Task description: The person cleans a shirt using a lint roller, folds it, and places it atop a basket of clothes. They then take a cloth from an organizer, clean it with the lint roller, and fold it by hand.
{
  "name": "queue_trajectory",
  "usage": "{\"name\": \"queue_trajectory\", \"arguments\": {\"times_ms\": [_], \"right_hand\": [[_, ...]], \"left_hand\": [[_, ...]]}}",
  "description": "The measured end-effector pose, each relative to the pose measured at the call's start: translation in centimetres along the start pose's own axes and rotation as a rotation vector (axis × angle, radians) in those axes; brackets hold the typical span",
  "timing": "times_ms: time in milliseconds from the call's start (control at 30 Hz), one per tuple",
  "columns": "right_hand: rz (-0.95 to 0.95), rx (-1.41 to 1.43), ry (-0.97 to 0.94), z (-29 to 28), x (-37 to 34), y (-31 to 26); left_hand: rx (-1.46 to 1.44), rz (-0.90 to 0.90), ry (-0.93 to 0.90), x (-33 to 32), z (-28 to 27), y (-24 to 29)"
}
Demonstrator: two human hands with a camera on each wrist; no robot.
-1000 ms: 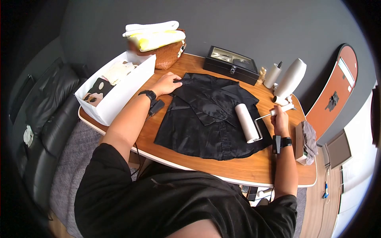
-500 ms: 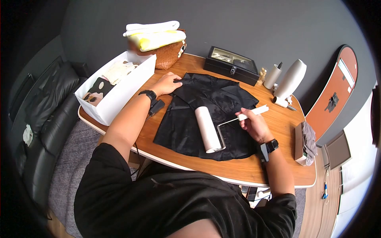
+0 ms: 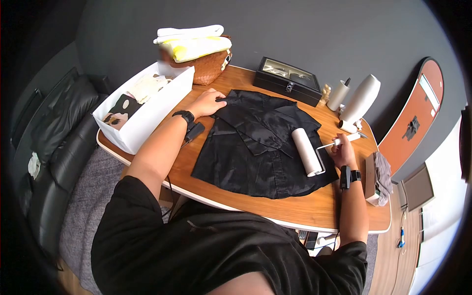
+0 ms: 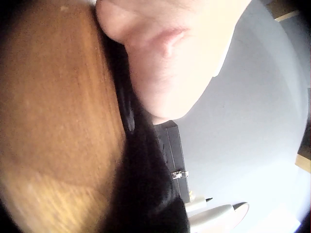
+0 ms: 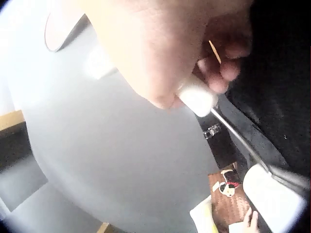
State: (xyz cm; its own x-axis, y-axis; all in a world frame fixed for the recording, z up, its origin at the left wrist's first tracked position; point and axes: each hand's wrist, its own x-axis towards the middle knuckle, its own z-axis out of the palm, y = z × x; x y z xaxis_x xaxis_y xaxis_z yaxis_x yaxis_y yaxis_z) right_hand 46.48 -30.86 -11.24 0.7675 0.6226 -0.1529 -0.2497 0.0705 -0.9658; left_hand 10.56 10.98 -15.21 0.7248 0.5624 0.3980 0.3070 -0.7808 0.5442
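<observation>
A black satiny shirt (image 3: 241,162) lies spread on the wooden table, its sleeves folded across the middle. At its upper left edge my left hand (image 3: 207,103) pinches the fabric between thumb and fingers; in the left wrist view the dark cloth (image 4: 141,179) runs out from under that hand (image 4: 165,63). My right hand (image 3: 343,151) grips the white handle of a lint roller (image 3: 306,153), fingers curled round it. The roller's white cylinder lies over the right part of the shirt. In the right wrist view the metal rod (image 5: 238,138) joins handle and cylinder.
On the left stands a white box (image 3: 160,110) with cloth items, and behind it a woven brown basket (image 3: 209,69) topped with folded towels (image 3: 196,46). A black glass-lidded case (image 3: 287,81), a silvery hair dryer (image 3: 361,101) and a tissue box (image 3: 372,179) line the back and right.
The lint roller went left across the shirt half a second ago and is now back on the right side, with my right hand. My left hand has stayed in place.
</observation>
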Motion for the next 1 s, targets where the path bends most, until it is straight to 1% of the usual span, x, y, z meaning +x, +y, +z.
{"name": "queue_trajectory", "arguments": {"times_ms": [133, 200, 233, 267, 333, 400, 467, 533, 567, 633, 733, 767, 800, 867, 900, 1000], "right_hand": [[-0.013, 0.027, -0.021, -0.5, 0.1, -0.1], [-0.052, 0.014, -0.081, 1.7, -1.0, 0.1], [-0.030, -0.043, -0.092, 2.8, -1.9, 0.0], [-0.027, -0.054, -0.159, 4.5, -3.5, -0.2], [-0.065, -0.189, -0.235, 7.0, -5.4, 0.1], [-0.034, -0.261, -0.353, 8.7, -6.7, 0.6], [-0.018, -0.297, -0.411, 10.0, -7.6, 1.1], [-0.044, -0.306, -0.429, 10.7, -8.0, 1.3], [-0.043, -0.307, -0.429, 10.5, -7.9, 1.3], [-0.041, -0.292, -0.371, 9.7, -7.2, 1.0], [-0.045, -0.256, -0.256, 7.2, -5.2, 0.7], [-0.060, -0.177, -0.199, 6.4, -4.5, 0.7], [-0.060, -0.177, -0.200, 5.2, -3.3, 0.7], [-0.049, -0.116, -0.124, 3.3, -1.7, 0.4], [-0.077, -0.099, -0.068, 2.7, -1.6, 0.3], [-0.063, -0.013, -0.026, 1.0, -0.5, 0.5]], "left_hand": [[-0.008, 0.000, 0.005, 0.1, 0.2, -0.4], [-0.009, -0.004, -0.001, 0.2, 0.2, -0.4], [-0.011, -0.009, -0.007, 0.1, 0.2, -0.4], [-0.011, -0.009, -0.007, 0.1, 0.2, -0.4], [-0.011, -0.013, -0.014, 0.1, 0.2, -0.4], [-0.005, -0.012, -0.016, 0.1, 0.1, -0.3], [0.001, -0.011, -0.018, 0.1, 0.0, -0.2], [0.002, -0.031, -0.022, 0.1, 0.0, -0.1], [0.001, -0.032, -0.022, 0.0, 0.0, 0.0], [-0.015, -0.045, -0.026, -0.1, -0.1, 0.2], [-0.004, -0.033, -0.020, -0.1, -0.2, 0.3], [-0.004, -0.034, -0.019, -0.1, -0.2, 0.2], [-0.001, -0.024, -0.015, -0.1, -0.1, 0.1], [0.003, -0.013, -0.011, -0.1, -0.1, 0.1], [0.008, -0.013, -0.012, -0.1, -0.1, 0.1], [0.008, -0.008, -0.012, 0.1, 0.0, 0.0]]}}
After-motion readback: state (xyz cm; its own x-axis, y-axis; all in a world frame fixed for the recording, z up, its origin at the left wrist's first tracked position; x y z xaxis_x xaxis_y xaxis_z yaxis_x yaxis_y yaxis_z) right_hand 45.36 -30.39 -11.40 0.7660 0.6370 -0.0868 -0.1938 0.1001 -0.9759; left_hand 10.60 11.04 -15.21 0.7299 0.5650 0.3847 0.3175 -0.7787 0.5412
